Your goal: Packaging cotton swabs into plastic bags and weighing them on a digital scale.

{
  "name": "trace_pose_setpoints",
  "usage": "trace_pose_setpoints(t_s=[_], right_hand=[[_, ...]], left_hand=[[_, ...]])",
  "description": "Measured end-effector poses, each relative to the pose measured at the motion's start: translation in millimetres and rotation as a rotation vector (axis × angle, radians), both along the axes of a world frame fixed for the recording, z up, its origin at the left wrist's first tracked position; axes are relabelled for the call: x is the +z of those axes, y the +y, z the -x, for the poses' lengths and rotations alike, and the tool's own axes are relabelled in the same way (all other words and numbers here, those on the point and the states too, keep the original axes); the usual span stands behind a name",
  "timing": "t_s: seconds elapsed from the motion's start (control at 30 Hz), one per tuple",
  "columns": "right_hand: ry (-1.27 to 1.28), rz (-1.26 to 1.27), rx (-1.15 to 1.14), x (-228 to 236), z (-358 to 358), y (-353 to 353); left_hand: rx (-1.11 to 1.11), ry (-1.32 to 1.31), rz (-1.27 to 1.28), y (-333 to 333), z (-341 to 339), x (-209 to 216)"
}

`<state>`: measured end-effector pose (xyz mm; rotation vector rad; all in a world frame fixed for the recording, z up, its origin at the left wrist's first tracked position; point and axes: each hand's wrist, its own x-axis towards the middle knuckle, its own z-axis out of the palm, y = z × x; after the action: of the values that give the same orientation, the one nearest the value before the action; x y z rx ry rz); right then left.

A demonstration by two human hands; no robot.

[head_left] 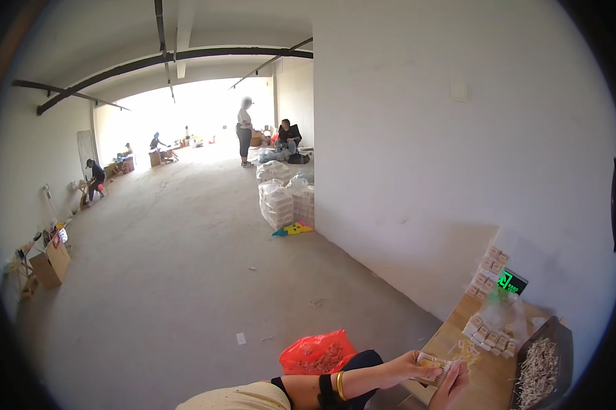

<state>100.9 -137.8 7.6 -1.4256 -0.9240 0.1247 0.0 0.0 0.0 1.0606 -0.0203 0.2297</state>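
Left hand (409,366) pinching pack (434,362), 5 o'clock in view. Right hand (451,386) pinching pack's right end, fingers bent. Worktop (451,335) under and beyond both. Yellow bits (467,354) loose at 2 o'clock from pack, near right hand. White packets (491,339) in rows, also 2 o'clock, farther out. Dark tray (565,352) at 3 o'clock, heaped with thin sticks (539,369).
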Motion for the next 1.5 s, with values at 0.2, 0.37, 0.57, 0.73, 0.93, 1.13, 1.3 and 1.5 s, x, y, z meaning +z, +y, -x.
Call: trace_pose_setpoints(t_s=[0.2, 0.37, 0.57, 0.73, 0.93, 1.13, 1.3, 1.5], right_hand=[[-0.063, 0.032, 0.014, 22.6, 18.6, -18.3], [-0.199, 0.101, -0.092, 36.6, 19.2, -27.2], [-0.238, 0.077, -0.153, 27.9, 11.5, -27.9], [-0.282, 0.17, -0.142, 10.8, 3.3, -29.0], [-0.273, 0.19, -0.049, 9.4, 0.7, -30.0], [-0.309, 0.211, -0.152, -2.6, -20.9, -41.6], [-0.33, 0.189, -0.172, -17.9, -41.0, -51.9], [-0.369, 0.048, -0.328, -43.7, -41.1, -50.7]], left_hand=[[0.033, -0.009, -0.002, -13.5, 16.5, 12.9], [0.079, -0.038, -0.061, -17.0, 17.2, 20.2], [0.19, -0.086, -0.084, -10.5, 8.6, 7.5], [0.273, -0.085, -0.125, -6.7, 9.0, 12.6], [0.165, -0.118, -0.162, -2.9, 8.4, 19.7], [0.177, -0.13, -0.317, 6.5, 11.6, 26.2], [0.137, -0.106, -0.356, 10.6, 4.2, 18.8], [0.052, 0.149, -0.52, 17.1, 1.5, 15.0]])
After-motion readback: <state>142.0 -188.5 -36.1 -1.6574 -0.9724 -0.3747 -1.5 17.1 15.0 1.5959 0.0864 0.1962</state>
